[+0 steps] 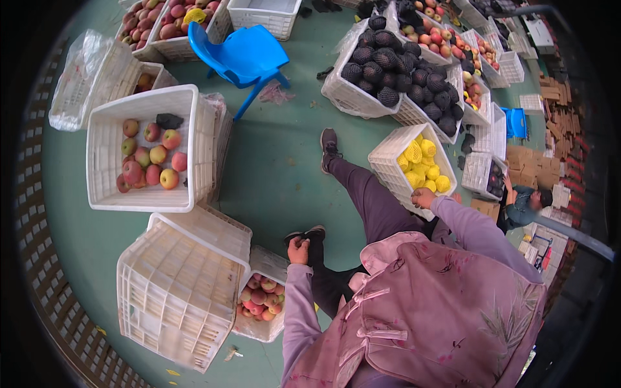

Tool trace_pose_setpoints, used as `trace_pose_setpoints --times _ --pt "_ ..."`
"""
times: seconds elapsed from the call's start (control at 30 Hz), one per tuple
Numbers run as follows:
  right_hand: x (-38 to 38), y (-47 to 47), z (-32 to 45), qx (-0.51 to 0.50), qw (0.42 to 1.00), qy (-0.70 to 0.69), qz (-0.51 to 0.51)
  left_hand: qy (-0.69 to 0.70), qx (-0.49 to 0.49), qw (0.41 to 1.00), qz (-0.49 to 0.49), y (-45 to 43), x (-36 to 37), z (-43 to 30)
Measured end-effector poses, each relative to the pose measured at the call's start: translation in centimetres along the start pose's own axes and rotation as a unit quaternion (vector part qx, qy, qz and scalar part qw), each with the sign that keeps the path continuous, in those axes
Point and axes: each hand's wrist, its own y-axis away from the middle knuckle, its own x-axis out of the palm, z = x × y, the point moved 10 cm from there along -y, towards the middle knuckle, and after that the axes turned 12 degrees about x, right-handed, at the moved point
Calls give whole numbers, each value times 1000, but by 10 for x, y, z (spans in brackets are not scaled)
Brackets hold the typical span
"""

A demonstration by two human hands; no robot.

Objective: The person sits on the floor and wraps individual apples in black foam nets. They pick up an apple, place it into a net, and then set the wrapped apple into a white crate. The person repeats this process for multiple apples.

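Note:
My left hand (pixel 298 250) hangs over a dark shoe (pixel 318 232), thumb and fingers drawn together, with nothing visible in it. Over the near rim of a white plastic crate (pixel 388 162) is my right hand (pixel 423 198), its fingers curled; whether it touches the rim or holds something small cannot be told. Fruits in yellow foam nets (pixel 427 169) lie in that crate. To the left, a white crate (pixel 196 145) on a stack holds loose apples (pixel 157 154) and a piece of black netting (pixel 169 121). More red apples (pixel 262 297) fill a crate low beside my left forearm.
An empty-looking upturned crate (pixel 179 286) stands at lower left. A blue plastic chair (pixel 247 53) is ahead. Crates of fruit in black nets (pixel 383 58) stand upper right. Another person (pixel 521 206) reaches to a crate (pixel 478 174) at far right. Pink plastic scrap (pixel 275 92) lies on the green floor.

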Motion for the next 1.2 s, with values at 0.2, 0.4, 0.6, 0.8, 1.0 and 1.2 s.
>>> trace_pose_setpoints --times 0.2,0.4,0.6,0.8,1.0,1.2 --pt "-3 -42 -23 54 986 -156 27 -154 29 983 95 -103 87 -165" --pt "-53 -63 38 38 933 -353 63 -289 27 943 164 -197 179 -279" --pt "-115 -73 70 39 827 -558 48 -348 95 891 275 -278 320 -376" --pt "-92 -35 50 122 715 -689 6 -449 161 776 413 -348 457 -434" --pt "-29 -31 56 217 627 -748 13 -468 185 718 481 -378 563 -500" --pt "-4 -48 97 230 530 -815 -40 -525 151 653 525 -434 632 -514"
